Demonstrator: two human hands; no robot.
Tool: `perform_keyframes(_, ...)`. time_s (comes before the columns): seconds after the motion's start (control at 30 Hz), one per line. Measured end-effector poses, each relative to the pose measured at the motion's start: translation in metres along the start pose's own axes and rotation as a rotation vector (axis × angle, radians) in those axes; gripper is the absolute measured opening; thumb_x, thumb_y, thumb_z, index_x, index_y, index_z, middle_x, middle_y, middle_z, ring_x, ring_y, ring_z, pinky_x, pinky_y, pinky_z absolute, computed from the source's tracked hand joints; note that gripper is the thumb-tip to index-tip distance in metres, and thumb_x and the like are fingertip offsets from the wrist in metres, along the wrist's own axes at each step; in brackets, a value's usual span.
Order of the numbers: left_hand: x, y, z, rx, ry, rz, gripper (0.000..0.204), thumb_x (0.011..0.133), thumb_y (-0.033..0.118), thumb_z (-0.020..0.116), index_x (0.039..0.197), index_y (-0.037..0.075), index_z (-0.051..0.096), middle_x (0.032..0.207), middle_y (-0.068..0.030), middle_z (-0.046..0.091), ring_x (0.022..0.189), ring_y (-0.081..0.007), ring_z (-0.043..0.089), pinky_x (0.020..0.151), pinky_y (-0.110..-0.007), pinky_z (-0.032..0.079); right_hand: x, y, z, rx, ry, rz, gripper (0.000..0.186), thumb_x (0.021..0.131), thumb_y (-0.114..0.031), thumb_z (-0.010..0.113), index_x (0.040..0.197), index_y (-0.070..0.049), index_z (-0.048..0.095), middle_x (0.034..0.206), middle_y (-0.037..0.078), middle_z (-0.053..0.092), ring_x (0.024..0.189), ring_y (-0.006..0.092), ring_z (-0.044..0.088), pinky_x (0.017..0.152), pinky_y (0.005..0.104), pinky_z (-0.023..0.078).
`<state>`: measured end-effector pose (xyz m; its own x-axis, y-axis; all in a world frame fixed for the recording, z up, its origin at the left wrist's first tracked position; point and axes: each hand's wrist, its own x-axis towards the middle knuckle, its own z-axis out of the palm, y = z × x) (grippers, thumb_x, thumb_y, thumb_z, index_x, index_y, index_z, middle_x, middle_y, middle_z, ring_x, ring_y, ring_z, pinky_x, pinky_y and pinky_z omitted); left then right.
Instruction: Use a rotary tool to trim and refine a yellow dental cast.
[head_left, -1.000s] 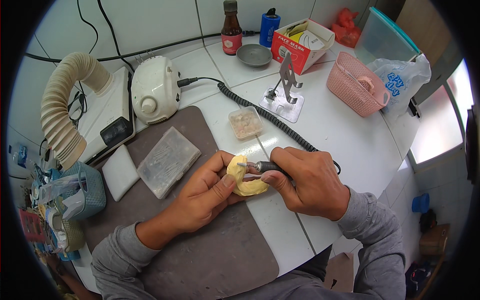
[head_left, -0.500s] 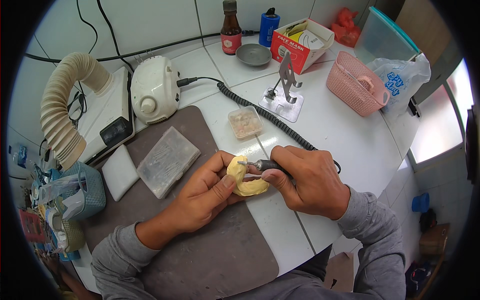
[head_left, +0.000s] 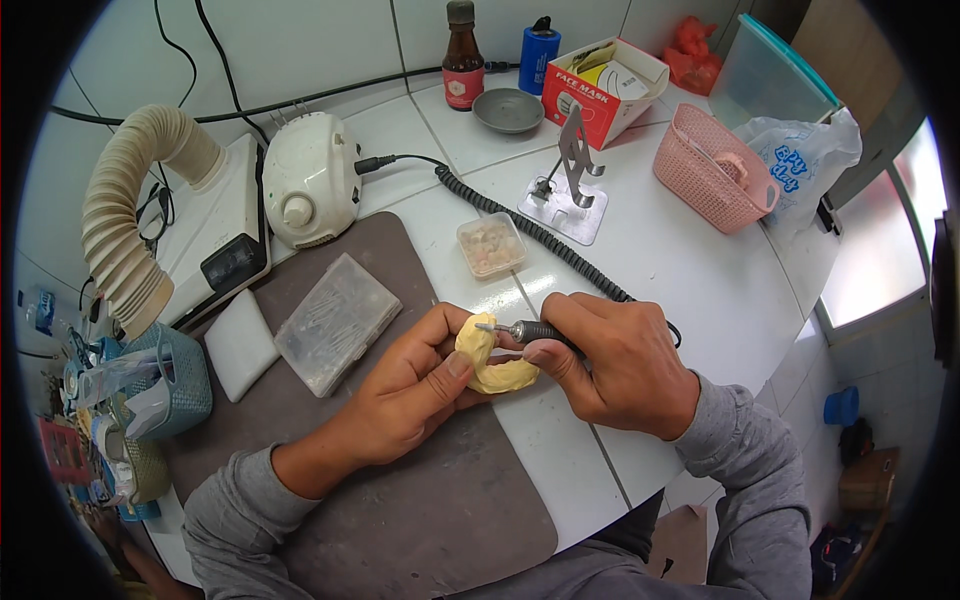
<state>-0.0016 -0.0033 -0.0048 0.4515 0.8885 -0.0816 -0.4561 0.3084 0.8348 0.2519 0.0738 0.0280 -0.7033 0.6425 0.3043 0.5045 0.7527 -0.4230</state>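
My left hand (head_left: 420, 385) pinches a pale yellow, U-shaped dental cast (head_left: 505, 376) between thumb and fingers, held up over the white tiled table. My right hand (head_left: 615, 362) grips a dark handpiece of a rotary grinder (head_left: 540, 332), whose metal bit rests at the upper left arm of the cast. A coiled black cord (head_left: 540, 232) runs from behind the right hand back to the white grinder control box (head_left: 310, 180) with its round knob. Part of the cast's far side is hidden by my fingers.
On the brown mat (head_left: 420, 520) lie a clear box of bits (head_left: 338, 322) and a white case (head_left: 241, 345). A small tub of pinkish pieces (head_left: 491, 246), a metal stand (head_left: 565, 208), a pink basket (head_left: 705, 165), a mask box (head_left: 605, 90) and a ribbed hose (head_left: 105, 230) surround my hands.
Hardly anything differs. The cast has shifted or tilted very slightly in my left hand, while the bit stays at the same arm of it.
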Motion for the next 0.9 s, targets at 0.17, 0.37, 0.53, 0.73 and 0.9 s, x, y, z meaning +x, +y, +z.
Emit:
perform_keyframes(0.17, 0.0009, -0.0002, 0.0002, 0.004, 0.002, -0.002, 0.039, 0.119, 0.026, 0.052, 0.149, 0.003, 0.043, 0.15, -0.012, 0.056, 0.146, -0.0238, 0.055, 0.128, -0.05, 0.042, -0.0005, 0.0018, 0.0006, -0.008, 0.008, -0.007, 0.037, 0.108, -0.04, 0.071, 0.096, -0.006, 0.063, 0.073, 0.009, 0.062, 0.056, 0.0319, 0.062, 0.05, 0.0447, 0.044)
perform_keyframes(0.37, 0.0006, -0.0014, -0.0013, -0.006, -0.001, 0.005, 0.04, 0.119, 0.026, 0.053, 0.15, 0.003, 0.043, 0.15, -0.0119, 0.055, 0.146, -0.0234, 0.056, 0.128, -0.05, 0.042, 0.0, 0.0014, 0.0, -0.01, 0.003, -0.008, 0.037, 0.108, -0.04, 0.071, 0.095, -0.007, 0.063, 0.073, 0.009, 0.062, 0.055, 0.0314, 0.062, 0.049, 0.0445, 0.044)
perform_keyframes(0.53, 0.0013, 0.0031, 0.0022, 0.007, 0.003, -0.004, 0.04, 0.119, 0.028, 0.052, 0.149, 0.003, 0.042, 0.154, -0.0145, 0.054, 0.148, -0.0261, 0.054, 0.129, -0.05, 0.042, 0.0008, 0.001, -0.0029, 0.006, 0.014, 0.0, 0.037, 0.108, -0.039, 0.071, 0.094, -0.007, 0.06, 0.073, 0.01, 0.061, 0.056, 0.0327, 0.061, 0.05, 0.0445, 0.044)
perform_keyframes(0.73, 0.0027, -0.0019, -0.0025, 0.005, -0.041, 0.033, 0.035, 0.121, 0.025, 0.047, 0.147, 0.002, 0.044, 0.159, -0.0166, 0.054, 0.151, -0.0258, 0.052, 0.129, -0.047, 0.041, 0.0007, 0.008, -0.0037, 0.03, 0.053, 0.038, 0.033, 0.108, -0.035, 0.071, 0.095, -0.006, 0.06, 0.075, 0.012, 0.061, 0.059, 0.035, 0.062, 0.053, 0.046, 0.044)
perform_keyframes(0.9, 0.0039, -0.003, -0.0036, -0.003, -0.066, 0.06, 0.034, 0.122, 0.023, 0.045, 0.149, 0.001, 0.045, 0.159, -0.0151, 0.054, 0.151, -0.0222, 0.052, 0.129, -0.042, 0.041, 0.0009, 0.0095, -0.0021, 0.04, 0.058, 0.033, 0.033, 0.108, -0.034, 0.071, 0.095, -0.006, 0.06, 0.076, 0.012, 0.061, 0.06, 0.0357, 0.063, 0.053, 0.0464, 0.045)
